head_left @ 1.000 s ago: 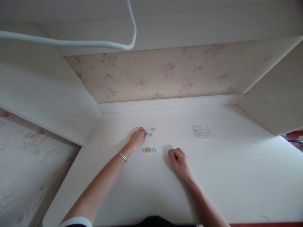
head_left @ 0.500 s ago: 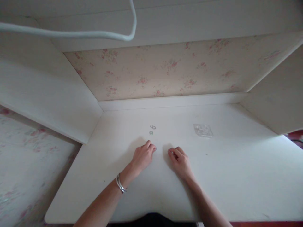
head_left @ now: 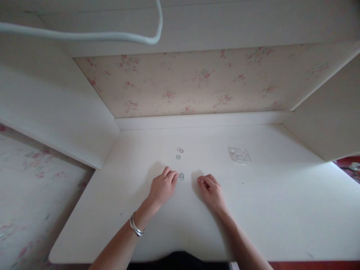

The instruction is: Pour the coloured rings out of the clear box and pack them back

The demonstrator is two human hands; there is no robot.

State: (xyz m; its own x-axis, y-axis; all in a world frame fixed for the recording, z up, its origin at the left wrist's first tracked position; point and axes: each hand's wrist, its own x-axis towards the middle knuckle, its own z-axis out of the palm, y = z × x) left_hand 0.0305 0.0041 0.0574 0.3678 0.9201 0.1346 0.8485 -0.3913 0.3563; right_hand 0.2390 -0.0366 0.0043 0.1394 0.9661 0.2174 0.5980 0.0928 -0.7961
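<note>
My left hand rests on the white desk with its fingers curled. Its fingertips cover the spot just left of a small clear ring, and what they press on is hidden. A pair of small rings and a greenish ring lie a little farther back. My right hand lies knuckles-up to the right of the clear ring. Its fingers are bent inward and nothing shows in them. A silver bangle sits on my left wrist.
A small clear plastic bag lies flat at the back right of the desk. White side panels close the desk in on the left and right, with a floral back wall. A white cable hangs overhead.
My left hand came back from the far rings to the near group and now covers most of it, leaving one ring showing. My right hand has barely moved.
</note>
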